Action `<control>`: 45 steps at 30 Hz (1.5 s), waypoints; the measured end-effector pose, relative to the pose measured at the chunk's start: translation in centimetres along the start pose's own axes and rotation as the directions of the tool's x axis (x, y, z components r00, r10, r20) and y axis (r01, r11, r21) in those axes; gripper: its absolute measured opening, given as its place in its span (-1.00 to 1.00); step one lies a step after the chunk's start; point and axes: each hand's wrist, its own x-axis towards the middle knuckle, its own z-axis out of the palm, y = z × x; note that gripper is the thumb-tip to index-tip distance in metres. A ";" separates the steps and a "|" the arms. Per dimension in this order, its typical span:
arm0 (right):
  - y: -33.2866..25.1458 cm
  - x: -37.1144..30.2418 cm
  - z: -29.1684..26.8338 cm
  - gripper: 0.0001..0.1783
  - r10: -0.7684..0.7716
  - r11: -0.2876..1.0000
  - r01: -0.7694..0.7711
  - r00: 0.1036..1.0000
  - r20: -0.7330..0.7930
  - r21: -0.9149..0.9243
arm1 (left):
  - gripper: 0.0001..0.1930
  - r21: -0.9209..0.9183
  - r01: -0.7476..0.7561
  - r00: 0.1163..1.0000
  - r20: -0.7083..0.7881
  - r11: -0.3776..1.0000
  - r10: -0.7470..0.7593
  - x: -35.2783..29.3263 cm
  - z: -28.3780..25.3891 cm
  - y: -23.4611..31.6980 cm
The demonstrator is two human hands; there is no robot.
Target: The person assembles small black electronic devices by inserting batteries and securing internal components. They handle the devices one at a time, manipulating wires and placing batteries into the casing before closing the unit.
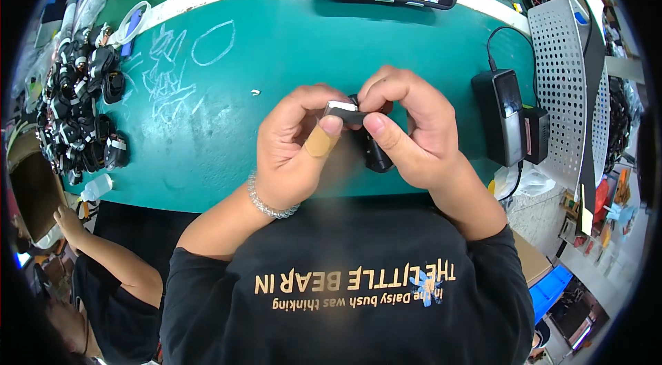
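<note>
Above the middle of the green worktop (227,172), both my hands meet at a small flat black piece with a white face (343,107). My left hand (296,134) pinches its left end between thumb and fingers, and a tan bandage wraps that thumb. My right hand (414,127) is closed at the piece's right end, with thumb and index finger on either side. Under the right hand extends a black rounded object (377,156), partly covered by the fingers. Whether it joins the flat piece cannot be seen.
A phone (386,1) showing a cartoon stands at the back. Black power adapters (500,116) with cables sit at the right, beside a perforated grey rack (557,82). Bundled black parts (86,89) and a clear bottle (96,188) lie left. Another person's arm (114,258) is lower left.
</note>
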 end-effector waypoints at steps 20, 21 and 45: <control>-0.3 -0.3 0.4 -0.89 -0.115 0.991 0.112 0.993 -0.039 -0.069 | -0.82 -0.017 -0.145 0.988 0.048 0.989 0.146 0.1 0.0 -0.2; -0.3 -0.4 0.3 -0.89 -0.118 0.990 0.117 0.993 -0.014 -0.080 | -0.82 -0.015 -0.145 0.988 0.057 0.989 0.146 0.1 0.0 -0.2; -0.2 -1.1 2.2 -0.79 -0.308 0.918 0.284 0.950 -0.044 -0.277 | -0.82 0.484 -0.301 0.928 -0.049 0.822 0.369 -0.3 0.3 -0.3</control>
